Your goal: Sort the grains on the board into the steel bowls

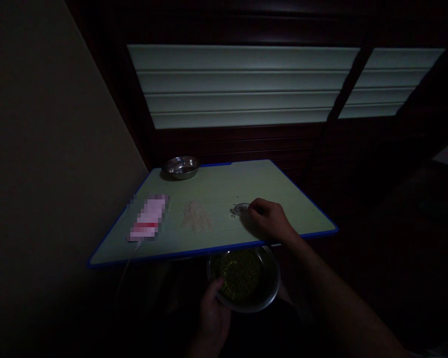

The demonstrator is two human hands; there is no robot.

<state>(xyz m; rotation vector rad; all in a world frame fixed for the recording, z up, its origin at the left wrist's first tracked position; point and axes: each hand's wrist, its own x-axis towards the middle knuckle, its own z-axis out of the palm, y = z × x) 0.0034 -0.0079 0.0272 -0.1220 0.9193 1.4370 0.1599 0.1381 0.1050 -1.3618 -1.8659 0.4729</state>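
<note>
My left hand (213,313) is closed on the rim of a steel bowl (271,291) full of small green beans (241,276), held just below the near edge of the pale green table (224,186). My right hand (271,220) rests on the table with its fingers curled over a small pile of dark and pale grains (240,209). A few loose dark beans lie beside that pile. What the fingers hold, if anything, is hidden.
A heap of pale rice-like grains (197,217) lies mid-table. A phone (148,218) with a white cable (129,263) sits at the left. An empty steel bowl (180,167) stands at the far left corner. A wall runs along the left, a shuttered window behind.
</note>
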